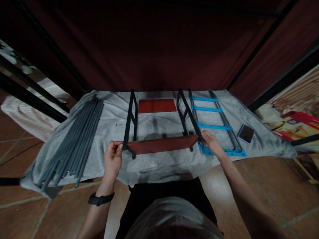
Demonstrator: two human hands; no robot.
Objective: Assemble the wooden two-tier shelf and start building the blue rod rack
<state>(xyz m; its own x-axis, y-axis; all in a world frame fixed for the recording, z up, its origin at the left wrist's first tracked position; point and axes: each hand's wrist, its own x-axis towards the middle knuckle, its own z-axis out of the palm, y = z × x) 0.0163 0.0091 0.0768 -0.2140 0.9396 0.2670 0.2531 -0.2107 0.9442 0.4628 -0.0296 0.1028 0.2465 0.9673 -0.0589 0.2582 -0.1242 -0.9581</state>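
On a grey cloth [152,169] two black metal side frames stand apart, the left frame [129,121] and the right frame [191,116]. A reddish-brown board [161,146] spans their near ends. My left hand [113,158] pinches the near end of the left frame, thumb and fingers closed at its corner. At the other side, my right hand [210,141] has its fingers closed on the near end of the right frame, beside the board's right end. A second reddish-brown board [157,105] lies farther back between the frames. The right fingertips are partly hidden.
Several grey tubes [74,139] lie in a bundle at the left. To the right is a ladder-like assembly of grey tubes with blue crosspieces [214,126], then a phone [246,133]. Small dark screws or pins [119,124] lie near the left frame. A dark red panel [154,49] rises behind.
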